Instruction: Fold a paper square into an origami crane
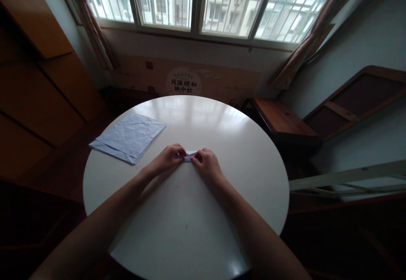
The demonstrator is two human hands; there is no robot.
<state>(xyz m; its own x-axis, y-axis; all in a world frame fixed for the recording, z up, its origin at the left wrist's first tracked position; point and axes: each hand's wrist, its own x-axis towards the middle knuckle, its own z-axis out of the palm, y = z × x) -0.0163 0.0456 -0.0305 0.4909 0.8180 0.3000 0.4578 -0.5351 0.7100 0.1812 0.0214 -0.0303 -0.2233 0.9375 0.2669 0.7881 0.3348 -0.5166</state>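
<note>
A small piece of folded white paper [190, 155] lies at the middle of the round white table [190, 212]. My left hand [173, 156] pinches its left end between thumb and fingers. On the opposite end, my right hand [206, 161] has its fingers closed on the paper in the same way. Both hands rest low, close to the tabletop, and cover much of the paper, so its full shape is hidden. To the left of my hands lies a stack of creased pale sheets [130, 134], apart from both of them.
Beyond the table, a long brown printed panel [218, 81] stands under the barred windows [168, 5]. A wooden bench [285, 117] is at the right, and wooden cabinets [47, 89] stand at the left. The table's rounded edge surrounds the work area.
</note>
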